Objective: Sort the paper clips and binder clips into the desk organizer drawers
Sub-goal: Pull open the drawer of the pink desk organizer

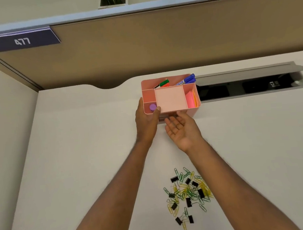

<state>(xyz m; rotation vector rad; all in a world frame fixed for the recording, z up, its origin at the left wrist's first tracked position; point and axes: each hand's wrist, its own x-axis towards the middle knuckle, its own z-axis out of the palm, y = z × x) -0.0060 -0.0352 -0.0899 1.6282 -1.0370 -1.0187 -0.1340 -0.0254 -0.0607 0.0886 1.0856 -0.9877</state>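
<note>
Pink organizer (170, 98) sits at the desk's (78, 157) far edge; your left hand (146, 121) grips its left corner, your right hand (181, 128) lies open, palm up, at its front. Nine black binder clips (189, 201) and many paper clips (205, 188) lie piled nearer you.

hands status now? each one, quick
Left hand: gripping the pink organizer's left front corner.
Right hand: open, palm up, empty, at the organizer's front.

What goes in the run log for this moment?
left hand: on organizer corner | right hand: open, palm up at drawer front | clips: unsorted on desk
</note>
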